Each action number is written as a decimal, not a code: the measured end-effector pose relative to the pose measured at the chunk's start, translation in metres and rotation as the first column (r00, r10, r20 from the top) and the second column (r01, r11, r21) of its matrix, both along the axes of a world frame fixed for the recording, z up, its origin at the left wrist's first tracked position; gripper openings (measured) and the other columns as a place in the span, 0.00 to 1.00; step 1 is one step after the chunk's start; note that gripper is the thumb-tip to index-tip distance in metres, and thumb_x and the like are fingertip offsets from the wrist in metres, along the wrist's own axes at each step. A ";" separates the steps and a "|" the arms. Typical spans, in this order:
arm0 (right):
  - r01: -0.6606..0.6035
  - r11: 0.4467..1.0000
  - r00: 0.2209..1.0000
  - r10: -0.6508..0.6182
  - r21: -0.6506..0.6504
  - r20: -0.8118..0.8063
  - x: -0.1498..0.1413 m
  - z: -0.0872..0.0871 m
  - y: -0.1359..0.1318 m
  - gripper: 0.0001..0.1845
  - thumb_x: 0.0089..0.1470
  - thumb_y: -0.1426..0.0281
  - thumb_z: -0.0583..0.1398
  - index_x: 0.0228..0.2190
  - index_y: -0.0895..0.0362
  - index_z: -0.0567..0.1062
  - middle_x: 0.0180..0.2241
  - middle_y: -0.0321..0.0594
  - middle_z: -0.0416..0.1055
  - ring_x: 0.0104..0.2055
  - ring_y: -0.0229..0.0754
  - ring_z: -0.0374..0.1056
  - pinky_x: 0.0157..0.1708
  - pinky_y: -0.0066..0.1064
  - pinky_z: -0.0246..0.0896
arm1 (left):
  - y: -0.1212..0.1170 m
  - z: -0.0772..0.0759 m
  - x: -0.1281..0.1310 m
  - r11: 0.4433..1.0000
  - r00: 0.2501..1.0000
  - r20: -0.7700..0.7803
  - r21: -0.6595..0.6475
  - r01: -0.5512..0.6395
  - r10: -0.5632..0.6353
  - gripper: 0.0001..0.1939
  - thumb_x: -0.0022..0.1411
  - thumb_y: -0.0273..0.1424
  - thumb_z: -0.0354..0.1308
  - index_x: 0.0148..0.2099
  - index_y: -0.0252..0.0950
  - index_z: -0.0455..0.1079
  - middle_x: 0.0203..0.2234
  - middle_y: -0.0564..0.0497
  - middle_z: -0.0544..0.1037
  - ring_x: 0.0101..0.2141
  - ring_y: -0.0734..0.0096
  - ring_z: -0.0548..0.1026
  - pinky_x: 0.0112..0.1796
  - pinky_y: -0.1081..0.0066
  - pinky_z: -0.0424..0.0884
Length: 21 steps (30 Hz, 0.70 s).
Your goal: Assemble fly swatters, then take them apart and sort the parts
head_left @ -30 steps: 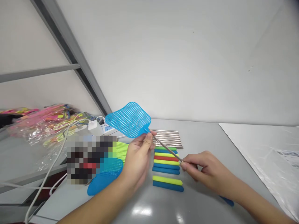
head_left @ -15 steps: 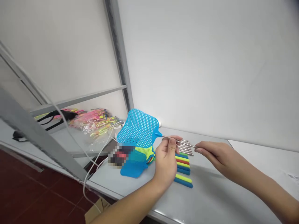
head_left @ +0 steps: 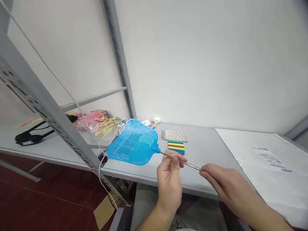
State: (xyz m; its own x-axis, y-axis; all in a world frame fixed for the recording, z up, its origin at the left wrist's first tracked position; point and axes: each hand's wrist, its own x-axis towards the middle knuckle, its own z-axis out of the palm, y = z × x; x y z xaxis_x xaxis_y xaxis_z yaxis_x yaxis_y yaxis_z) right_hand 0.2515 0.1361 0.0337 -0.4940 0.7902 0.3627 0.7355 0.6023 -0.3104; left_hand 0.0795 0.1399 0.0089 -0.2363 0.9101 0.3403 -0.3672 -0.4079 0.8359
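A fly swatter (head_left: 133,142) with a blue perforated plastic head and a thin metal rod is held over the table's front edge. My left hand (head_left: 170,183) is closed on the rod, thumb on top, just behind the head. At the rod's other end my right hand (head_left: 223,181) is closed too, its fingertips covering the tip. Beyond my left hand, a row of bare metal rods (head_left: 173,135) lies on the table. Green, yellow, red and blue handles (head_left: 176,147) lie side by side in front of those rods. The swatter head hides part of the table behind it.
A white plastic package (head_left: 264,166) with a printed label covers the table's right side. Metal shelf posts (head_left: 48,93) and a white cable (head_left: 72,96) stand to the left. Bagged colourful items (head_left: 96,123) and a black strapped object (head_left: 31,138) lie on the left surface.
My view has shifted back and to the right, showing more of the package and the table edge. Both hands keep hold of the swatter, now nearer the table's front edge.
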 end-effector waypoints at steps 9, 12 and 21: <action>0.006 0.982 0.987 -0.037 0.190 0.157 0.000 -0.023 -0.028 0.14 0.68 0.65 0.47 0.30 0.53 0.64 0.22 0.29 0.66 0.22 0.34 0.63 0.22 0.30 0.40 | -0.031 -0.013 -0.007 0.988 0.975 0.221 -0.153 0.008 0.027 0.12 0.64 0.39 0.59 0.34 0.35 0.72 0.31 0.53 0.64 0.29 0.77 0.63 0.33 0.76 0.63; 0.018 0.967 0.982 -0.064 0.253 0.175 0.005 -0.033 -0.029 0.15 0.68 0.66 0.48 0.28 0.54 0.64 0.21 0.31 0.65 0.21 0.34 0.61 0.22 0.31 0.37 | -0.029 -0.014 -0.018 0.984 0.955 0.283 -0.173 -0.043 0.092 0.12 0.61 0.39 0.62 0.34 0.34 0.72 0.31 0.53 0.66 0.28 0.78 0.63 0.32 0.76 0.65; 0.057 0.895 0.948 -0.187 0.442 0.256 0.073 -0.063 -0.036 0.18 0.65 0.63 0.52 0.24 0.55 0.66 0.20 0.32 0.63 0.21 0.35 0.59 0.24 0.31 0.43 | -0.021 0.000 -0.088 0.963 0.850 0.455 -0.090 -0.254 0.266 0.12 0.59 0.36 0.65 0.32 0.34 0.67 0.29 0.56 0.66 0.24 0.79 0.61 0.30 0.74 0.68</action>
State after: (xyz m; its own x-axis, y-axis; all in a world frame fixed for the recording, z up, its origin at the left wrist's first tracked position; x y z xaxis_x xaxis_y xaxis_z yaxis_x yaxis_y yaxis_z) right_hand 0.3242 0.1005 -0.0295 -0.5367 0.6531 0.5342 0.8286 0.5276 0.1874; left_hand -0.0082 0.1193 0.0087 -0.5888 0.8004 0.1122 -0.5948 -0.5232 0.6103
